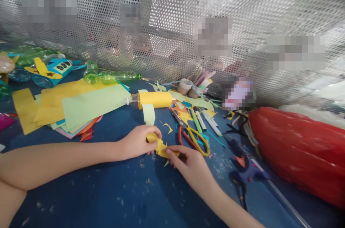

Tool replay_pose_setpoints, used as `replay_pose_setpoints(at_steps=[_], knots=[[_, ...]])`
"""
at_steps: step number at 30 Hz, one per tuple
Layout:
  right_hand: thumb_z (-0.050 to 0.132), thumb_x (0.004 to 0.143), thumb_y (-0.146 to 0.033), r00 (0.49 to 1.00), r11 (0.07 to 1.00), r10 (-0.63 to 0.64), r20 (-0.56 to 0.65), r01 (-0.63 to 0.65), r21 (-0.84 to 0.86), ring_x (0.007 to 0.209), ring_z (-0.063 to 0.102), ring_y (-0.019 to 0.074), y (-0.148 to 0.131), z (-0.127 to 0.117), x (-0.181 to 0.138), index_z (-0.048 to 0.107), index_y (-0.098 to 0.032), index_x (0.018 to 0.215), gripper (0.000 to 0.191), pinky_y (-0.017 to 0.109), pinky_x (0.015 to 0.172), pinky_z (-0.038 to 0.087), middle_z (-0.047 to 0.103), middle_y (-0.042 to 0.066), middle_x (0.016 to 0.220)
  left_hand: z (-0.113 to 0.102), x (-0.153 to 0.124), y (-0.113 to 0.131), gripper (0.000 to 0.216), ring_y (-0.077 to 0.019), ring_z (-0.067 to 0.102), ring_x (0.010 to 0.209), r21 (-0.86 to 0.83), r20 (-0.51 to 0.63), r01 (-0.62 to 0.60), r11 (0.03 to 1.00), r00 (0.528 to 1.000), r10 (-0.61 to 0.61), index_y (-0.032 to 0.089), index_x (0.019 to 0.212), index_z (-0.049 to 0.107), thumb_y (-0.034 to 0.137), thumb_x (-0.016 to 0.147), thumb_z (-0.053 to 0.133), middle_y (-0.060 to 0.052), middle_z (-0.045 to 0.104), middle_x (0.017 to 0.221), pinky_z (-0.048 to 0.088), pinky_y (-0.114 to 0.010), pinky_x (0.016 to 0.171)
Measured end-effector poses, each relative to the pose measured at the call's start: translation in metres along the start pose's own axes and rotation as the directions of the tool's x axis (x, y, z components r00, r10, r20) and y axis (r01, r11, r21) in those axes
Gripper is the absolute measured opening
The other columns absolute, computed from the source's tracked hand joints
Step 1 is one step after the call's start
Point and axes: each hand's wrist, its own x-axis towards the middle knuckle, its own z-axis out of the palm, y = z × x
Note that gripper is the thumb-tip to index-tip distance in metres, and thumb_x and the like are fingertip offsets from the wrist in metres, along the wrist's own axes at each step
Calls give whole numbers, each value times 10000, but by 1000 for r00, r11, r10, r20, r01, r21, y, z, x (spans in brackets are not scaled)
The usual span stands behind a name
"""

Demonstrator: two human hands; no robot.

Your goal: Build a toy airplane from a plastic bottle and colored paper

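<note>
A small yellow paper cutout [161, 148] with pointed, jagged edges is stretched between my two hands, low above the blue table [118, 192]. My left hand [140, 140] pinches its left end between thumb and fingers. Its right end sits in the pinch of my right hand [185, 158]. Just beyond lies a plastic bottle wrapped in yellow paper [157, 99], on its side, with pale green paper strips [148, 114] sticking out from it. Scissors with red and yellow handles [192, 131] rest to the right of the cutout.
Paper sheets [91, 106] are piled at left, near a blue bottle airplane [58, 70] and green bottles [120, 76]. Markers [211, 122] and paper scraps lie beyond the scissors. A glue gun [252, 170] and red plastic bag [296, 152] are at right. Perforated metal mesh [172, 9] rises behind.
</note>
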Motion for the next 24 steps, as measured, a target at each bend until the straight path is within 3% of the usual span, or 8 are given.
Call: replay_pose_setpoints(at_steps=[4, 9, 12, 15, 17, 19, 21, 24], knots=[[560, 784, -342, 997, 995, -70, -12, 69, -70, 643, 652, 181, 5, -2, 3, 672, -202, 875, 201, 290, 622, 533, 711, 43, 805, -3, 1, 2, 236, -115, 619, 622, 65, -152, -61, 996, 986, 70, 208, 970, 574, 170, 746, 512, -25, 627, 979, 496, -220, 588], [553, 799, -322, 987, 987, -140, -81, 146, 67, 974, 632, 202, 12, -5, 10, 518, -202, 1214, 434, 343, 879, 501, 577, 93, 1232, -5, 2, 4, 270, -170, 600, 858, 135, -282, -106, 985, 949, 140, 208, 1018, 544, 177, 751, 521, -30, 608, 1042, 482, -272, 760], [533, 822, -368, 987, 984, -148, -60, 153, 96, 872, 657, 201, 6, -9, 7, 616, -191, 1014, 274, 319, 784, 536, 669, 80, 1030, -5, 2, 3, 263, -168, 589, 871, 118, -318, -108, 987, 938, 140, 200, 1018, 532, 190, 754, 531, -30, 601, 1037, 477, -265, 760], [485, 851, -424, 965, 994, -108, 240, 97, 57, 628, 653, 183, -1, -12, 2, 642, -179, 731, 315, 285, 583, 543, 672, 40, 675, -6, 2, 2, 280, -166, 583, 882, 71, -350, -98, 993, 929, 117, 202, 1044, 510, 188, 764, 522, -32, 587, 1053, 480, -251, 740], [466, 864, -435, 937, 993, -117, 328, 107, 49, 717, 665, 197, -3, -14, 2, 662, -183, 862, 319, 308, 651, 550, 695, 51, 772, -6, 2, 2, 286, -162, 581, 876, 56, -367, -95, 994, 924, 109, 204, 1054, 498, 181, 770, 515, -30, 580, 1053, 478, -247, 732], [464, 867, -440, 964, 986, -165, 211, 156, 58, 1024, 602, 224, -2, -15, 4, 581, -222, 1144, 371, 364, 867, 498, 654, 68, 1091, -7, 2, 2, 283, -159, 579, 869, 55, -374, -95, 994, 921, 109, 206, 1056, 493, 179, 775, 510, -28, 576, 1048, 477, -244, 728], [455, 865, -456, 979, 979, -196, 48, 192, 67, 1234, 439, 219, 1, -17, 8, 439, -257, 1309, 487, 385, 1001, 395, 517, 50, 1311, -7, 2, 2, 282, -159, 578, 872, 55, -374, -98, 994, 921, 111, 208, 1059, 491, 179, 779, 506, -28, 574, 1054, 478, -244, 729], [435, 865, -460, 985, 981, -170, -41, 173, 91, 1193, 485, 223, 4, -18, 13, 435, -222, 1316, 510, 359, 956, 444, 536, 64, 1292, -6, 2, 2, 284, -162, 578, 889, 63, -374, -111, 992, 919, 126, 212, 1056, 496, 180, 775, 511, -27, 575, 1063, 481, -250, 740]])
